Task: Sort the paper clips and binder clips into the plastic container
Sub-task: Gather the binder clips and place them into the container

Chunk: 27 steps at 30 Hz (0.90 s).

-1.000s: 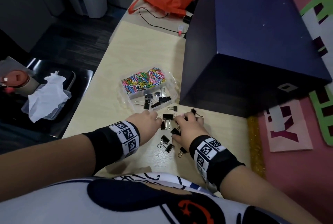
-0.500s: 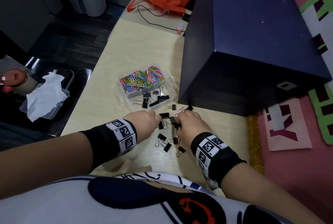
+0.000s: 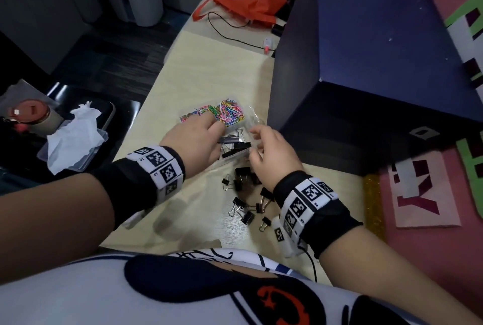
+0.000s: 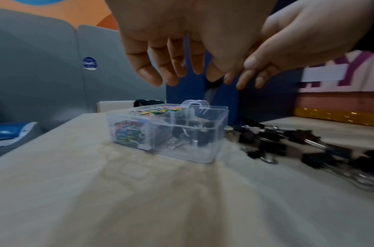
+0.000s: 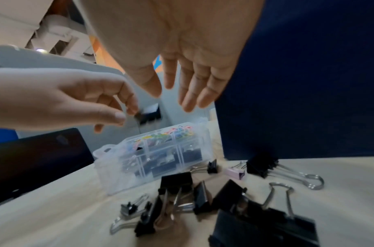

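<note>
Over the plastic container (image 3: 236, 157), both hands hang above the binder-clip side. Left hand (image 3: 194, 145) pinches one black binder clip (image 5: 147, 115) at thumb and forefinger, just above the compartment at the container's 6 o'clock. Right hand (image 3: 271, 153) sits at 3 o'clock of the left, fingers spread and slack, carrying nothing that I can see. Paper clips (image 3: 227, 113) fill the far half, toward 12 o'clock. Loose binder clips (image 3: 245, 199) lie on the table (image 3: 203, 73) at 6 o'clock of the container, near my right wrist; one pale pink clip (image 5: 234, 173) lies among them.

Judgement: drop step. Best to lower the pinch inside the walls before letting go, so the clip does not bounce over the divider into the colored pile. Right hand should go back to the nearest loose clip and take it by the black body, not the wire handles.
</note>
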### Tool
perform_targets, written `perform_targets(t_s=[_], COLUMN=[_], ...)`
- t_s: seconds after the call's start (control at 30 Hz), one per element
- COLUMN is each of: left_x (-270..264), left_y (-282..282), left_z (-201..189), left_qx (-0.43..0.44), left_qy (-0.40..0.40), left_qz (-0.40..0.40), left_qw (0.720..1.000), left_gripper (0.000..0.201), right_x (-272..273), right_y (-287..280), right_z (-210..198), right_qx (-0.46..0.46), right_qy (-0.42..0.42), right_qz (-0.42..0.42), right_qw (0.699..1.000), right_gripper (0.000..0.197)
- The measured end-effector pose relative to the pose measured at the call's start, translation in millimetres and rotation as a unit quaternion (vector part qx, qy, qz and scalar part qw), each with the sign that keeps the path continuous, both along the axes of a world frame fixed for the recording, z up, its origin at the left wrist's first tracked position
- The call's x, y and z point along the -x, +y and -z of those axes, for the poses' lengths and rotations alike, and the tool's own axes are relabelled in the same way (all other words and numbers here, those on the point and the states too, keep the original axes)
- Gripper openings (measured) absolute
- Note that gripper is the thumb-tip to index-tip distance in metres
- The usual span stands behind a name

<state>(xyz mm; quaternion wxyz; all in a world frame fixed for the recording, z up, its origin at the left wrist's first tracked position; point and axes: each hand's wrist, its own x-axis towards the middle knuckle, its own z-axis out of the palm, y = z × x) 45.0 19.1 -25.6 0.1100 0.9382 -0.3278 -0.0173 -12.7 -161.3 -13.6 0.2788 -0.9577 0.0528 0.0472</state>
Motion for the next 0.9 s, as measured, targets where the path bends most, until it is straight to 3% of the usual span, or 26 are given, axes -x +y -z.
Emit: perform_targets(t_s=[0.07,0.13,0.23,0.3,0.43,0.73,0.9], left_x=[11,26,42,46,44,43,44], left_y=[-6,-13,-21,-22,-22,-18,-16], left_z=[2,9,26,38,42,35,25], left_qx=[-0.021,-0.089,-0.165,-0.195,-0.229,-0.246,-0.189], left_qy=[0.005,0.048,0.104,0.119,0.117,0.152,0.135], left_qz=[0.047,0.091,0.143,0.158,0.156,0.142,0.123], left_qw=[0.999,0.991,0.97,0.961,0.954,0.947,0.965], left_gripper=[0.022,0.026,0.038,0.051,0.057,0.036,0.031], right_x=[0,9,29,38,45,44,33], right_y=[-8,-18,-24,-21,-12,-11,-10], right_z=[3,9,18,25,36,39,34], right_qx=[0.078,0.164,0.157,0.122,0.095,0.097,0.073], right_qy=[0.117,0.242,0.347,0.341,0.252,0.195,0.197], right_qz=[0.013,0.047,0.094,0.084,0.039,0.047,0.059], right_qw=[0.99,0.955,0.92,0.928,0.962,0.975,0.976], right_gripper=[0.041,0.064,0.098,0.089,0.048,0.031,0.039])
